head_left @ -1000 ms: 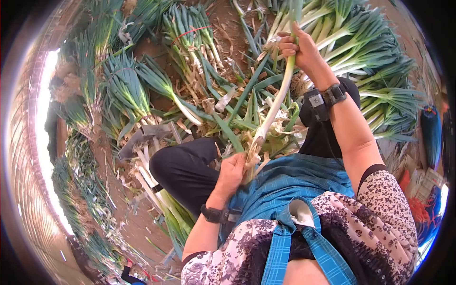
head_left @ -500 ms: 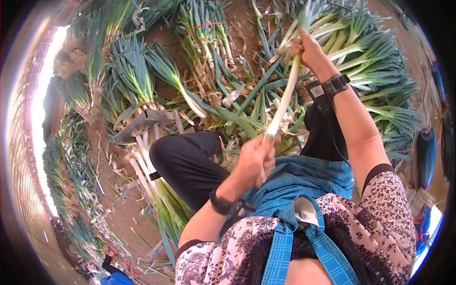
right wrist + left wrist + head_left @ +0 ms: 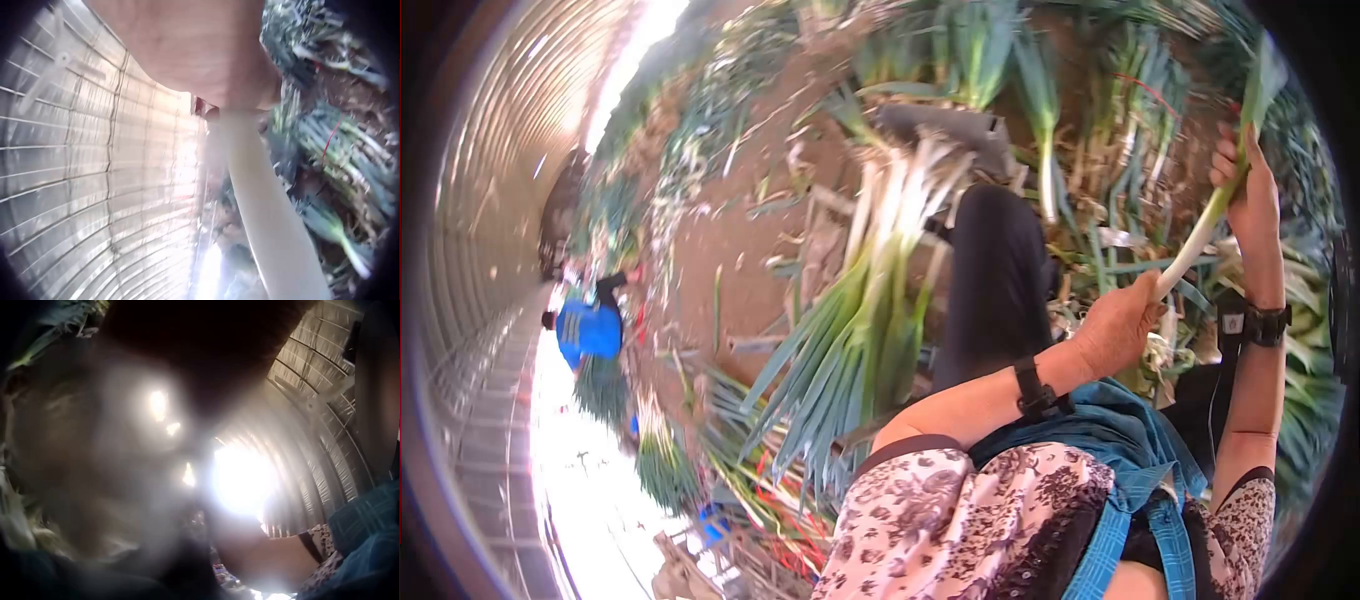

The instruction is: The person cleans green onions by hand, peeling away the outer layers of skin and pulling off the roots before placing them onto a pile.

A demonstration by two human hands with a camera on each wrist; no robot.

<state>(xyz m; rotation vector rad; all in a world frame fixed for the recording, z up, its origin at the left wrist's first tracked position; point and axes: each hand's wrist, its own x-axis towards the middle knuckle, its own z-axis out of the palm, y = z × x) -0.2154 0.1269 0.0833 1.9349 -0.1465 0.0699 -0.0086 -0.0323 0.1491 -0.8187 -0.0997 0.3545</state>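
Note:
In the head view a long green onion [image 3: 1195,250] slants up to the right, its white shaft bare and its leaves at the top. My right hand [image 3: 1250,195] grips it just where white turns to green. At the lower end, my left hand [image 3: 1115,320] curls its fingers round the white shaft and hides the root. Close up in the right wrist view, the smooth white shaft [image 3: 269,206] runs down from under my right hand [image 3: 200,50]. The left wrist view is mostly dark and blurred by glare.
Beside my knee, several green onions [image 3: 890,230] lie with their white ends against a grey metal plate [image 3: 950,130]. Tied bundles [image 3: 1145,100] and loose leaves cover the soil beyond. A person in blue [image 3: 590,325] is farther off at the left.
The head view has swung left, bringing the metal plate and the other person further in. My left hand moved from the shaggy root end onto the white shaft; brown outer layers no longer show there.

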